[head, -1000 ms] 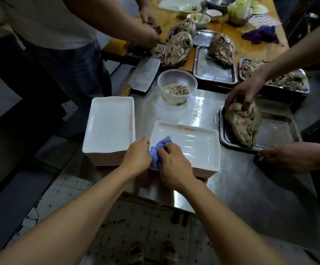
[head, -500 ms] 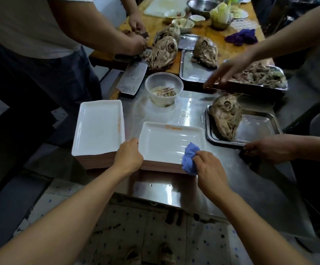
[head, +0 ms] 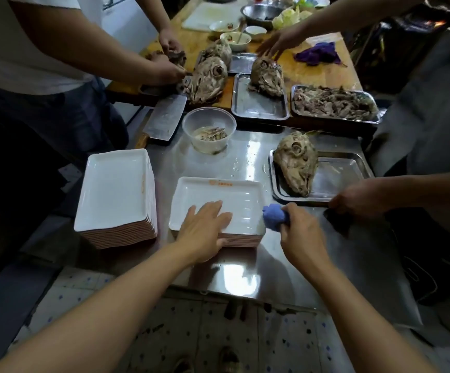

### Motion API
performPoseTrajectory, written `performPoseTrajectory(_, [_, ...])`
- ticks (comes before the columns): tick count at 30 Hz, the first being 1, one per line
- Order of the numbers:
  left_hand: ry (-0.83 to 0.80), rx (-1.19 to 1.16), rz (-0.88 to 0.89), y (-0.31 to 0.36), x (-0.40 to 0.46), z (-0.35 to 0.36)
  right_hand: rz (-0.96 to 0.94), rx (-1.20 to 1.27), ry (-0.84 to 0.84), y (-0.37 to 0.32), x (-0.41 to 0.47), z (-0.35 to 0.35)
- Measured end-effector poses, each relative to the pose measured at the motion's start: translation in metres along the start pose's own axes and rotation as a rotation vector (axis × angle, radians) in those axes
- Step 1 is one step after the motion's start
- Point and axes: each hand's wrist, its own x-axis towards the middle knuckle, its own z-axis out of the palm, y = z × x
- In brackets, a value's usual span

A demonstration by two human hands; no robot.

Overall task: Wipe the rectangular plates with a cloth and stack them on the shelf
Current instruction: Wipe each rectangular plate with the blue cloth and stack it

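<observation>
The left hand lies flat, fingers straight, on the near part of the top plate of the short stack directly beyond it. The thumb hangs over the near edge of that stack. The right hand is curled round a blue cloth, which bulges out past the knuckles on the far side. The cloth sits at the right edge of the top plate; whether it touches the rim cannot be told.

A taller stack of the same white rectangular plates stands well to the left of the left hand, on the steel table.

Task status, as a judgement:
- The top plate appears to be at the end of a wiping pass, or between passes.
- Which stack holds wiped plates and which holds unwiped ones cannot be told.
- No shelf is in view, so the stacking step is taken as not yet done.

Beyond the right hand, a metal tray holds a cooked animal head. Another person's hand rests at the tray's near edge. A clear tub and a cleaver lie farther out.
</observation>
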Motion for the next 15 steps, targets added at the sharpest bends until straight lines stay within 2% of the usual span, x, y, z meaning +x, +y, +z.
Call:
performPoseTrajectory(3, [0.055,0.036,-0.017,0.0,-0.001,0.01,0.032,0.036,-0.003,0.007,-0.003,-0.002])
performPoseTrajectory(8, [0.306,0.033,0.106,0.008,-0.013,-0.002,0.068,0.088,0.016,0.009,-0.003,-0.003])
performPoseTrajectory(15, [0.399,0.004,0.166,0.01,-0.017,-0.036,0.105,0.224,0.1,0.0,0.001,-0.006])
